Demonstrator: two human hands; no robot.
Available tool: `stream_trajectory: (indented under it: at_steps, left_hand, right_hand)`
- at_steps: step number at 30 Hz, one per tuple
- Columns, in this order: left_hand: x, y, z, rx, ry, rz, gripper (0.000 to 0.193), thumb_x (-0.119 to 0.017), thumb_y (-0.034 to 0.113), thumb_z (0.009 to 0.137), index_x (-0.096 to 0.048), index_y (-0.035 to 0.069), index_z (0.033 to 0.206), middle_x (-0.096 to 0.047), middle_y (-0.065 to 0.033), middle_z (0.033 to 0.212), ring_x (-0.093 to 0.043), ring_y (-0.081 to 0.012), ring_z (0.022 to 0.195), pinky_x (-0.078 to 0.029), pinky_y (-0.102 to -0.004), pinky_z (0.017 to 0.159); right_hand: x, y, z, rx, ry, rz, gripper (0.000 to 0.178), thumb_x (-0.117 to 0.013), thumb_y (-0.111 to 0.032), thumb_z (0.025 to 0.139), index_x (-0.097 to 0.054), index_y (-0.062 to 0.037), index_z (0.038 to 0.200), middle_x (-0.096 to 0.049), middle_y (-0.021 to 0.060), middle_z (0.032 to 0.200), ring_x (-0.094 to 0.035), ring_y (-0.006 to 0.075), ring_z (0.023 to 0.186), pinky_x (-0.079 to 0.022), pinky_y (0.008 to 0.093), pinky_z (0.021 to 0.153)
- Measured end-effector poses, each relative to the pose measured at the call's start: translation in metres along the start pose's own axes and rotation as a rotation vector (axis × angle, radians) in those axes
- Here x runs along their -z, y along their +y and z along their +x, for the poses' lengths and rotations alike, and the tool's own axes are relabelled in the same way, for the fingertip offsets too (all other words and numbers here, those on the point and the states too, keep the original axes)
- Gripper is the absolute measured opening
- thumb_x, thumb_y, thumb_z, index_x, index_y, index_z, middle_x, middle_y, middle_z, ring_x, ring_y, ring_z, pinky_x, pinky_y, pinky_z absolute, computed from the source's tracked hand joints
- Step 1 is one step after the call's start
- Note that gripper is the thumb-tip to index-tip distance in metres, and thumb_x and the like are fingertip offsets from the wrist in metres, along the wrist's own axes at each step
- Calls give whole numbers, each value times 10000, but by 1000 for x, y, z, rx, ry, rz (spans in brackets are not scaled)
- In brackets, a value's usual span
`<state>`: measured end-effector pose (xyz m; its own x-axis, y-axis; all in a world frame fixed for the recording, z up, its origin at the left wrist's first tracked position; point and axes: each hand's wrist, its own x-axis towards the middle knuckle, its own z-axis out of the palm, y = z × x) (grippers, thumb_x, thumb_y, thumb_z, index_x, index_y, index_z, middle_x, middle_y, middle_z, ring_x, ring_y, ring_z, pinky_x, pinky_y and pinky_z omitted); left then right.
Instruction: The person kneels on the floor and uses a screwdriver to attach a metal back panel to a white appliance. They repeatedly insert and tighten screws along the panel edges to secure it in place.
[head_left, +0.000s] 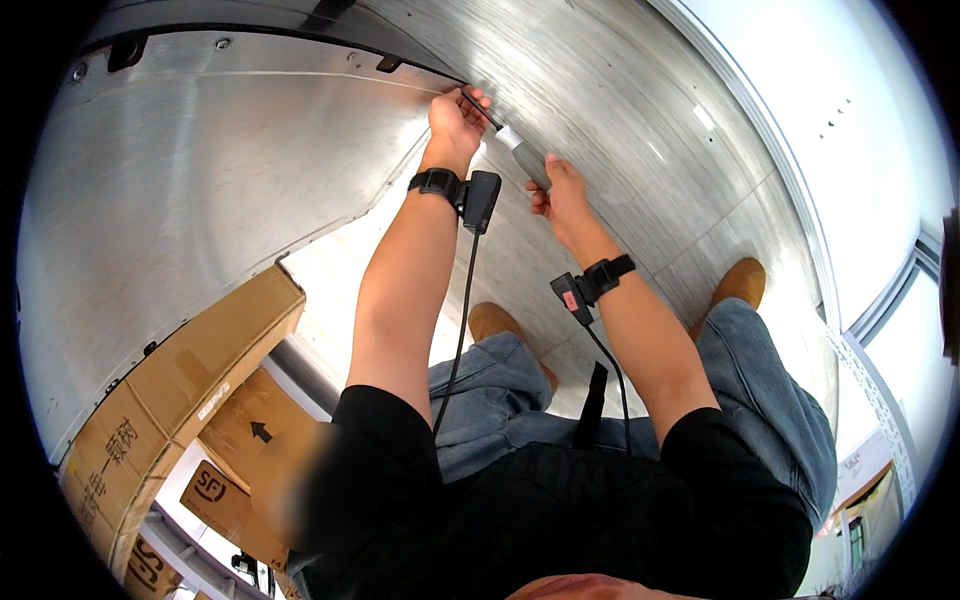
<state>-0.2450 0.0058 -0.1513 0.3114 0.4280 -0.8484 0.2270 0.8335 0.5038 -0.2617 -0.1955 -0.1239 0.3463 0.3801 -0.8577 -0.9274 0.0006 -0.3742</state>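
A screwdriver (529,160) with a grey handle and a dark shaft slants from lower right to upper left. My right hand (562,197) is closed round the handle's end, the thumb lying along it. At the tip end, my left hand (457,120) has its fingers curled about the shaft, beside the corner of a large bare metal panel (250,130). What the tip touches is hidden by these fingers. Each wrist wears a black strap with a small cabled box; the left box (481,202) hangs just below my left hand.
Tall cardboard boxes (185,365) stand against the panel at the left. Wood-look flooring (620,110) runs beneath my hands and between my brown shoes (741,281). A white wall or cabinet face (800,90) rises at the right. Two cables hang from the wrist boxes toward my lap.
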Motion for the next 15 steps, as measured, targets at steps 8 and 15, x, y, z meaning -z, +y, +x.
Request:
stream_trajectory:
  at_steps: [8, 15]
  left_hand:
    - [-1, 2, 4, -6, 19, 5, 192, -396, 151, 866, -552, 49, 823, -552, -52, 760, -517, -189, 683, -401, -326, 660]
    - [-10, -2, -1, -6, 127, -41, 177, -425, 172, 889, -554, 54, 859, -515, -42, 745, -501, -193, 679, -404, -330, 661]
  right_hand:
    - [2, -3, -4, 12, -50, -48, 353, -440, -400, 966, -500, -55, 1011, -562, 58, 755, -487, 93, 535, -464, 271, 491]
    - [8, -5, -8, 10, -70, -121, 323, -435, -396, 974, -489, -90, 1062, -543, 45, 779, -453, 76, 568, -413, 249, 533]
